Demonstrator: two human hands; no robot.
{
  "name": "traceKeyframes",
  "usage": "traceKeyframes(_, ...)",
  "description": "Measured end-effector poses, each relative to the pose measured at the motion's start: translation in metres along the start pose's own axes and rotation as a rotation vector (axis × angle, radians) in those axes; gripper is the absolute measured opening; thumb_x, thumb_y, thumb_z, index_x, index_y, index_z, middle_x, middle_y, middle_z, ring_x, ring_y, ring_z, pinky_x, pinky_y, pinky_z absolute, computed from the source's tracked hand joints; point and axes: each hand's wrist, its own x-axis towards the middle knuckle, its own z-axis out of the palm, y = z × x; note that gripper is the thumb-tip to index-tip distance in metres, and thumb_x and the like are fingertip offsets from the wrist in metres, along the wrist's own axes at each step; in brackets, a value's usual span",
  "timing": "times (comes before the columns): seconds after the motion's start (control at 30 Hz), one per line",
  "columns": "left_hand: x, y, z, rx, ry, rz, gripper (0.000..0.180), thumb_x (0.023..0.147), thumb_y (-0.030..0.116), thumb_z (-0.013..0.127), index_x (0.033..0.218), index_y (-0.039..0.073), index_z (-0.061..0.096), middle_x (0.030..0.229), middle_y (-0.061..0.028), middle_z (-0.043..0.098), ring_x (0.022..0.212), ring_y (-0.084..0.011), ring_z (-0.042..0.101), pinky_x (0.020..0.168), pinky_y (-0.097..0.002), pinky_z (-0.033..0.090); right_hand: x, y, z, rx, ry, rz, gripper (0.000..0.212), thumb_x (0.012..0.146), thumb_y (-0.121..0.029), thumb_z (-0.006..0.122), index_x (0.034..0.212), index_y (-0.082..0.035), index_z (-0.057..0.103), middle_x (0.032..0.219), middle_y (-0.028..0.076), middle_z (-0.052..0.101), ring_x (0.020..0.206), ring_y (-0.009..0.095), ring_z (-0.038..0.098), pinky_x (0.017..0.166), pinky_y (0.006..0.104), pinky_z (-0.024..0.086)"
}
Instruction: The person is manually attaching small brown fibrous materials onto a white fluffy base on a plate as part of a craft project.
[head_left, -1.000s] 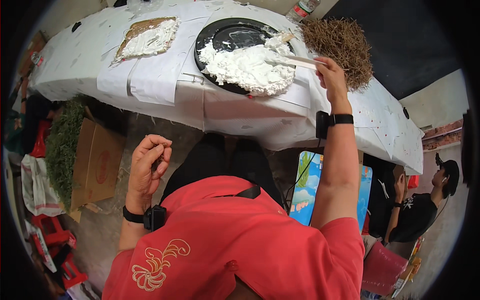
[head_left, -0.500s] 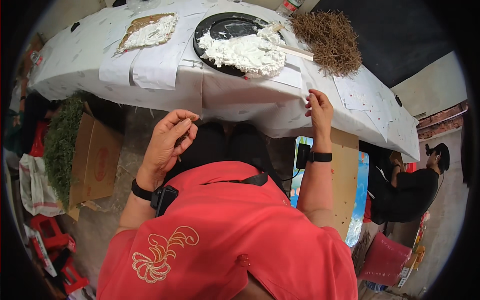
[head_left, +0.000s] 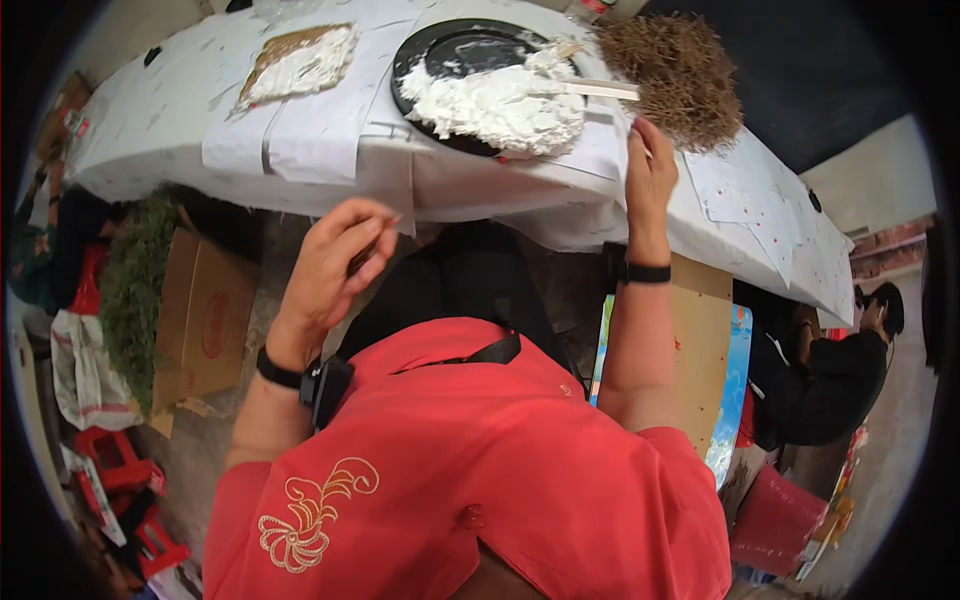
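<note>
My left hand (head_left: 338,262) is raised before the table's front edge, with fingers closed on a thin brown stem (head_left: 362,258), mostly hidden by them. My right hand (head_left: 651,185) reaches over the table edge, fingers stretched forward with a small gap beside the thumb. It is just below the end of a flat pale wooden stick (head_left: 605,90) and near a heap of brown, twig-like stems (head_left: 675,85). The stick lies across thick white paste (head_left: 500,112) on a round black tray (head_left: 420,48).
A brown board (head_left: 268,55) spread with white paste lies at the left on the white-covered table (head_left: 130,135). Green sprigs (head_left: 140,290) fill a cardboard box (head_left: 205,320) at left. Red stools (head_left: 115,460) stand lower left. Another person (head_left: 830,380) sits at right.
My right hand has moved forward over the table edge, toward the stick and brown stems. My left hand stays about where it was, still pinching the brown stem. The view has shifted slightly.
</note>
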Motion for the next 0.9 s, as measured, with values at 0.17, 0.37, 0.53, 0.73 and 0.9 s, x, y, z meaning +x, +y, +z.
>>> traceKeyframes(0.17, 0.051, 0.000, 0.036, -0.058, -0.311, -0.023, 0.019, 0.096, 0.012, 0.048, 0.109, 0.002, 0.058, 0.079, -0.0045, 0.058, 0.054, -0.0031, 0.043, 0.043, -0.0154, 0.027, -0.048, -0.080, -0.012, 0.353, -0.374, 0.325, 0.021, 0.095, -0.015, 0.056, 0.107, 0.000, 0.066, 0.095, 0.005, 0.066, 0.082, 0.010, 0.060, 0.069, 0.0228, 0.046)
traceKeyframes(0.37, 0.063, -0.017, 0.079, -0.092, -0.383, -0.022, 0.031, 0.097, 0.013, 0.048, 0.126, 0.003, 0.050, 0.079, -0.0037, 0.058, 0.055, -0.0032, 0.045, 0.045, -0.0153, 0.031, -0.073, -0.112, 0.003, 0.570, -0.571, 0.366, 0.015, 0.093, -0.008, 0.057, 0.102, -0.001, 0.067, 0.089, 0.004, 0.065, 0.074, 0.008, 0.059, 0.059, 0.0201, 0.044)
traceKeyframes(0.53, 0.067, -0.025, 0.085, -0.013, -0.411, -0.099, 0.038, 0.097, 0.015, 0.049, 0.132, 0.001, 0.045, 0.076, -0.0037, 0.057, 0.052, -0.0024, 0.040, 0.046, -0.0152, 0.030, -0.083, -0.096, 0.009, 0.637, -0.518, 0.271, 0.011, 0.086, -0.003, 0.064, 0.096, -0.001, 0.068, 0.081, 0.005, 0.063, 0.068, 0.012, 0.060, 0.058, 0.0245, 0.046)
traceKeyframes(0.73, 0.073, -0.022, 0.076, 0.248, -0.389, -0.086, 0.023, 0.097, 0.017, 0.051, 0.112, 0.001, 0.056, 0.069, -0.0012, 0.055, 0.052, -0.0021, 0.040, 0.046, -0.0155, 0.030, -0.063, -0.098, -0.007, 0.180, -0.341, -0.174, 0.009, 0.079, 0.000, 0.067, 0.088, -0.001, 0.067, 0.076, 0.009, 0.062, 0.062, 0.022, 0.060, 0.057, 0.0301, 0.047)
traceKeyframes(0.9, 0.072, -0.010, 0.074, 0.342, -0.339, -0.055, 0.019, 0.098, 0.019, 0.052, 0.093, 0.002, 0.058, 0.064, 0.0005, 0.052, 0.050, -0.0015, 0.037, 0.046, -0.0152, 0.028, -0.061, -0.097, -0.012, 0.192, -0.383, -0.117, 0.009, 0.078, 0.002, 0.068, 0.086, -0.001, 0.066, 0.078, 0.009, 0.060, 0.065, 0.020, 0.059, 0.056, 0.0286, 0.044)
